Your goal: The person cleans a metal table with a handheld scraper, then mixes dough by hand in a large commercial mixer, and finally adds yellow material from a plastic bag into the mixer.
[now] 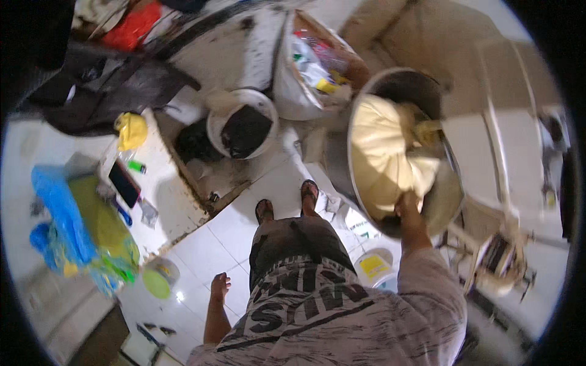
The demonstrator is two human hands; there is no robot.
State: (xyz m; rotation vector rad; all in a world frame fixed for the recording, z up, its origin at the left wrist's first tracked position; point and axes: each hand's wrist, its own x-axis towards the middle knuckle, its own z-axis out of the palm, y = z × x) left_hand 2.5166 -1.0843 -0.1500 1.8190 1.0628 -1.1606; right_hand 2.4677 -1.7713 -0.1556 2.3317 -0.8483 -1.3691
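A large pale yellow mass of dough [381, 140] lies in folds inside a big round metal bowl [452, 201] on the right. My right hand [408, 202] reaches over the bowl's near rim and is closed on the near edge of the dough. Its fingertips are partly hidden. My left hand [220, 285] hangs low beside my left leg, over the tiled floor. Its fingers are loosely bent and somewhat apart, with nothing seen in them.
On the left, a white worktop [174, 198] carries a phone [124, 183], a yellow bag [131, 131] and blue plastic bags [64, 207]. Ahead stand a white bucket [270, 113] holding something black and a tall bin [293, 91] of wrappers. Another bucket [375, 265] stands beside my right leg.
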